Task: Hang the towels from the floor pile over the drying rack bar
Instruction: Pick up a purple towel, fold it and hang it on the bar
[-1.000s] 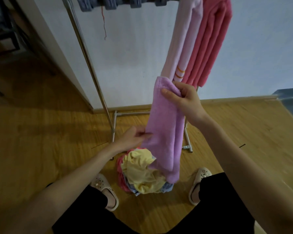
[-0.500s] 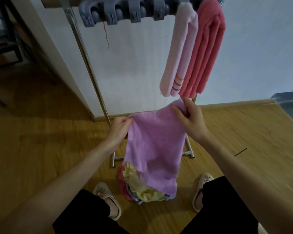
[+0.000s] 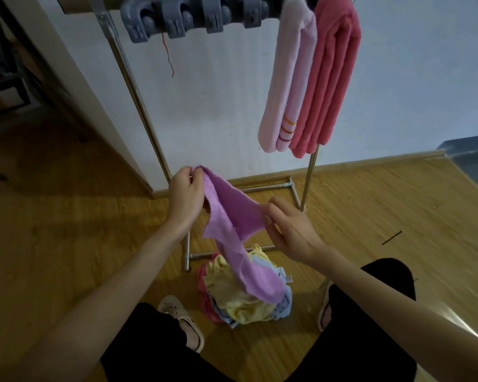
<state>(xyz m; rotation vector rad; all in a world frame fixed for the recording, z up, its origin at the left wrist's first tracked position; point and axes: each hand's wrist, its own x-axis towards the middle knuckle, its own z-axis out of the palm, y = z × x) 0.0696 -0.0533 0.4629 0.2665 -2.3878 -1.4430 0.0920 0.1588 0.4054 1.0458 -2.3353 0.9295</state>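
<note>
A purple towel [image 3: 232,216] is stretched between my two hands above the floor. My left hand [image 3: 185,194] grips its upper corner at the left. My right hand [image 3: 284,227] pinches its edge lower down at the right. The towel's free end droops onto the floor pile [image 3: 240,301] of yellow, blue and pink towels between my feet. On the drying rack bar at the top hang a pale pink striped towel [image 3: 287,84] and a coral towel [image 3: 329,78].
The rack's metal upright [image 3: 138,100] slants down to a base frame [image 3: 271,186] on the wooden floor. Grey clips [image 3: 193,15] line the bar's left part. A white wall stands behind. My sandalled feet [image 3: 182,321] flank the pile.
My right hand has dropped lower and my left hand has risen to the towel's upper corner, so the towel now slants down to the right. The view has tilted up toward the bar.
</note>
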